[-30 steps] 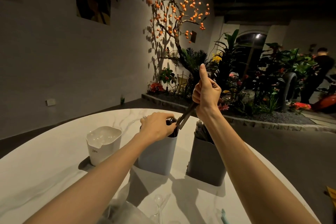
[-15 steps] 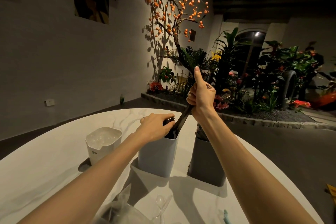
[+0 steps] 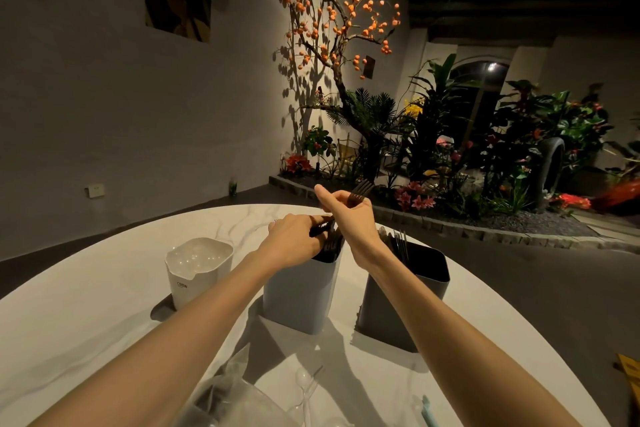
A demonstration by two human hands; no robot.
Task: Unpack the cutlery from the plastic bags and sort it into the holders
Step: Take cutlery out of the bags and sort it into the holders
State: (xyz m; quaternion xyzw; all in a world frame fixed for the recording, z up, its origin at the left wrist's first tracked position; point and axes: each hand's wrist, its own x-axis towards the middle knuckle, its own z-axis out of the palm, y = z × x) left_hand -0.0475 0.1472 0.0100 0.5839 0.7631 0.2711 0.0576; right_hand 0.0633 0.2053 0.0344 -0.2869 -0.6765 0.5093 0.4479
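A round white tabletop (image 3: 86,305) with faint grey marble veining fills the lower part of the head view. Three holders stand on it in a row. At the left is a short white holder (image 3: 199,272) (small dark lettering on its front). In the middle stands a taller pale grey holder (image 3: 298,291), and just right of it a dark grey holder (image 3: 398,302) near the tabletop's right edge. Closer to the viewer lie a crumpled clear plastic bag (image 3: 225,399), a clear plastic spoon (image 3: 304,388) beside it, and a pale blue utensil (image 3: 426,409) at the bottom edge.
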